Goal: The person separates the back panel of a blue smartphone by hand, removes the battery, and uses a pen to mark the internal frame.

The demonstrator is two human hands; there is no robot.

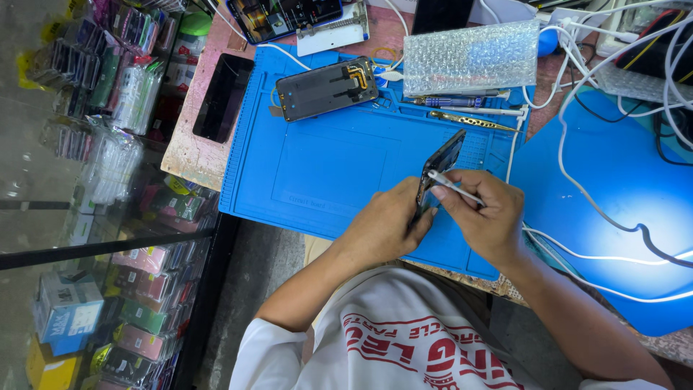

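A dark phone (pixel 437 173) stands tilted on edge above the near right of the mat; a thin white tool (pixel 455 187) touches its lower part.

Over the blue repair mat (pixel 325 173), the left hand (pixel 386 224) grips a dark phone (pixel 437 173) held on edge, while the right hand (pixel 485 217) presses a thin white tool (pixel 453 186) against it; another opened phone (pixel 326 88) lies nearby.
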